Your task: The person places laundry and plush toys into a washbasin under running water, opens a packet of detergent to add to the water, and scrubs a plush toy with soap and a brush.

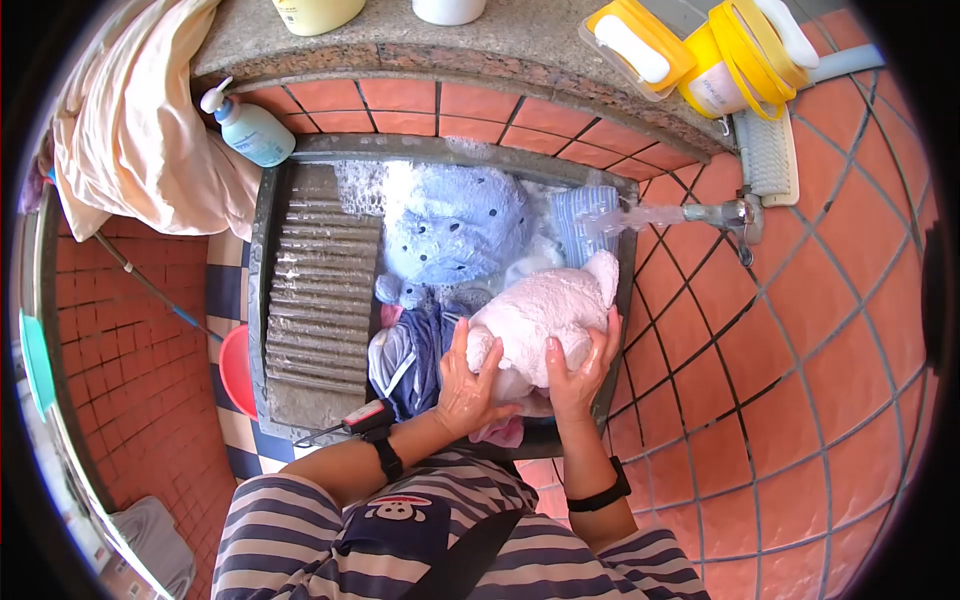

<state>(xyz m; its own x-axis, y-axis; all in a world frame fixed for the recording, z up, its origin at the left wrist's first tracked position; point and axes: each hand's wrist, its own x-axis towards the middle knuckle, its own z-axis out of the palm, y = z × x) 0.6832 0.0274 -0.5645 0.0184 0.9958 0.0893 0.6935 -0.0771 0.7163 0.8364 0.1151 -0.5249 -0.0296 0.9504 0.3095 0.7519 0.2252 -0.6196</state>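
My left hand (468, 392) and my right hand (580, 375) grip a pink fluffy plush toy (540, 310) from both sides, thumbs on its near face. It is over the right part of a stone wash sink (257, 300). Behind it, a pale blue plush with dark spots (460, 225) sits among white suds. Blue striped cloth (580, 230) lies beneath water running from a tap (720, 213). Near my left hand are dark blue garments (425, 345) in a heap. My fingertips are partly sunk in the pink plush.
A ridged washboard (325, 290) fills the sink's left side. One pump bottle (255, 130) stands at the back-left corner. Cream fabric (150, 130) hangs at left. Yellow containers (735, 65) and a brush (768, 155) are at upper right. A red basin (237, 370) is below left.
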